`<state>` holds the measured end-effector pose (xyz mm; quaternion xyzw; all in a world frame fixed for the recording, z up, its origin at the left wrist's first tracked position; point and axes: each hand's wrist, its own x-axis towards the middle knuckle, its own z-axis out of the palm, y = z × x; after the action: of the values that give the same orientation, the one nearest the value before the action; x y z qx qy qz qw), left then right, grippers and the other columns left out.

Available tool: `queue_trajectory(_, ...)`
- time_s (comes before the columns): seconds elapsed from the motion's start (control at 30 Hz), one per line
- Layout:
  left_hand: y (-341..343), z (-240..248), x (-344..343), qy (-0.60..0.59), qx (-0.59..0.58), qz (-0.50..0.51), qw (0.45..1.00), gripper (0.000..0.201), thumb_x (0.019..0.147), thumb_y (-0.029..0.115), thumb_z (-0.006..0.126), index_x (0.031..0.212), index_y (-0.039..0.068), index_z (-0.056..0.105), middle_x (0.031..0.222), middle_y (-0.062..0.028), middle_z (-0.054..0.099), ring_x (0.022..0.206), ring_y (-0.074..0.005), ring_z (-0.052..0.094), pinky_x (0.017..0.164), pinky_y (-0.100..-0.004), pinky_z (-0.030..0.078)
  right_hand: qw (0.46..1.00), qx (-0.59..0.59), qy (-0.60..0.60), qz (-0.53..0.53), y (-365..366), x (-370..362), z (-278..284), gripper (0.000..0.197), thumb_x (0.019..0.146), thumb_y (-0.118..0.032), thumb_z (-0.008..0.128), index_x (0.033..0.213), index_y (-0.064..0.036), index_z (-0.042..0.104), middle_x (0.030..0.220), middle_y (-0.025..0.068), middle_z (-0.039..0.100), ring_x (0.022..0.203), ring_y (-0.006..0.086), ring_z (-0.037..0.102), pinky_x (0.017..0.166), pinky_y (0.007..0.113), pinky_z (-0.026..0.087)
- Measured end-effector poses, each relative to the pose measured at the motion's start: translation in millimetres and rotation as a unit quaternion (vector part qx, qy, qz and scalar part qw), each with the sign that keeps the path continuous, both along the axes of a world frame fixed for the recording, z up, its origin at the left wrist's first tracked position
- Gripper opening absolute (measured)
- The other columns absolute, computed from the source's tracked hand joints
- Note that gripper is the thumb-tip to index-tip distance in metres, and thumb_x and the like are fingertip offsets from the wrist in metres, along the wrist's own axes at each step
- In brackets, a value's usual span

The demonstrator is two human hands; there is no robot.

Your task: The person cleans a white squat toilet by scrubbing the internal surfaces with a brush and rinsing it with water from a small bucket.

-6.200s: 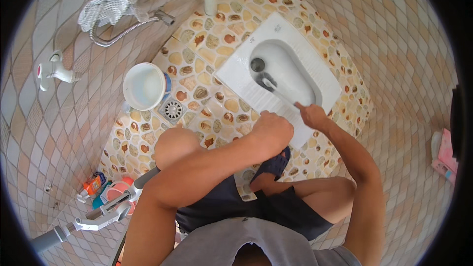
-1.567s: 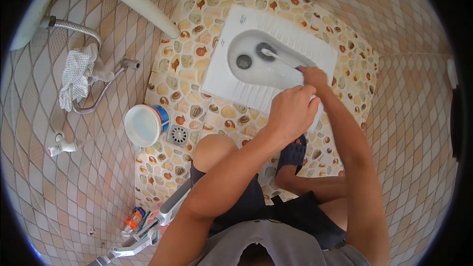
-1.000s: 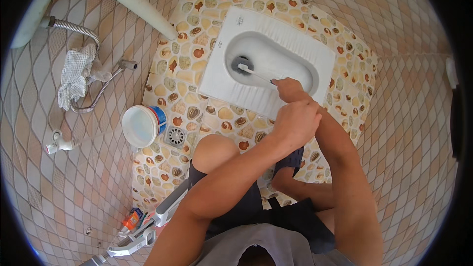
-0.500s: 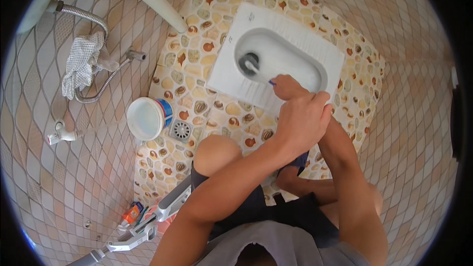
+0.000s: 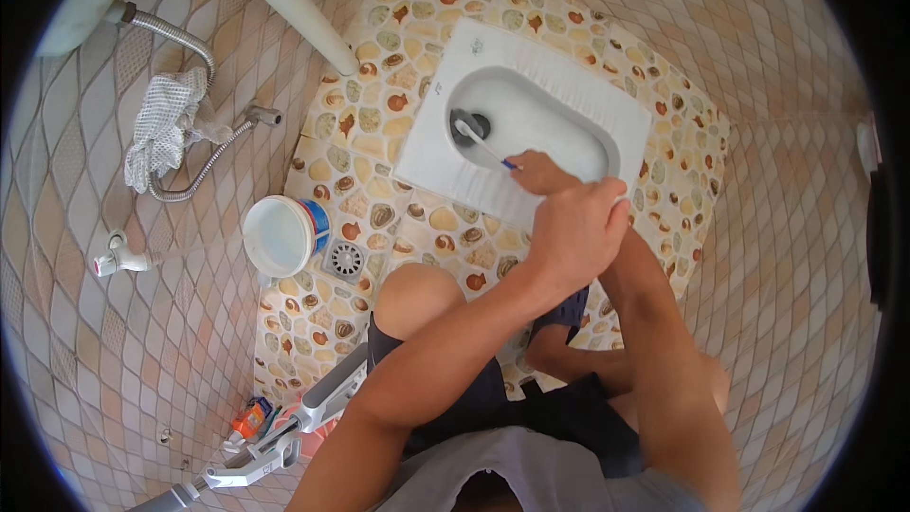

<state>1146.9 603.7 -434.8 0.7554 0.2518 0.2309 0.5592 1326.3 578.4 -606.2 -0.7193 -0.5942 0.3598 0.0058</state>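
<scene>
A white squat toilet [image 5: 431,156] is set in the floor, its drain hole at the left end of the bowl. Inside the bowl, the head of a toilet brush [image 5: 485,145] lies at the hole, its pale handle slanting toward me. My right hand [image 5: 542,173] is closed round the handle, just below a blue band. Closer to me, my left hand [image 5: 578,232] is closed in line with the handle, over the right wrist. Its grip on the upper end is mostly hidden by the fingers.
A white bucket [image 5: 277,235] stands on the left by a floor drain [image 5: 344,260]. Along the left wall are a tap [image 5: 121,254], a metal hose [image 5: 201,171] with a hanging cloth [image 5: 161,123], and a pale pipe [image 5: 284,5]. A grey folding frame [image 5: 256,463] leans at lower left.
The brush head has shifted slightly left across the drain hole, and both hands have moved a little left with it. My view has tilted slightly. Both hands remain closed.
</scene>
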Motion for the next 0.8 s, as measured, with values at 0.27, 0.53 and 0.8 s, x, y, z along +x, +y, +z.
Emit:
queue_trajectory(0.27,11.2,-5.4,-20.5,-0.004,0.025,0.013,1.0,0.013,0.085,0.014,0.062,0.092,0.003,0.065,0.073,-0.0171,0.065,0.069,-0.0376,0.063,0.059,-0.0445,0.049,0.919,-0.353,0.137,-0.108,14.4,22.3,23.8,0.037,0.087,-0.013,0.06,0.122,-0.0045,0.064,0.124,0.0161,0.058,0.123,0.0259,0.048,0.106,0.036,0.035)
queue_trajectory(0.53,8.8,2.1,-19.3,0.02,-0.014,-0.012,1.0,0.014,0.086,0.015,0.06,0.09,0.003,0.064,0.075,-0.0181,0.065,0.071,-0.0381,0.064,0.062,-0.0465,0.049,0.981,-0.151,0.106,-0.065,-40.4,47.3,33.7,0.04,0.083,-0.025,0.057,0.119,-0.0105,0.067,0.115,0.019,0.064,0.108,0.0342,0.058,0.096,0.038,0.044)
queue_trajectory(0.8,-3.8,-28.1,-6.5,0.077,0.023,-0.061,0.995,0.016,0.086,0.018,0.059,0.087,0.003,0.063,0.076,-0.0177,0.066,0.073,-0.0378,0.063,0.064,-0.0477,0.049,0.995,-0.031,0.043,-0.09,-35.4,-26.9,-17.0,0.04,0.084,-0.018,0.058,0.123,-0.0122,0.065,0.112,0.0197,0.066,0.106,0.0359,0.06,0.094,0.042,0.046)
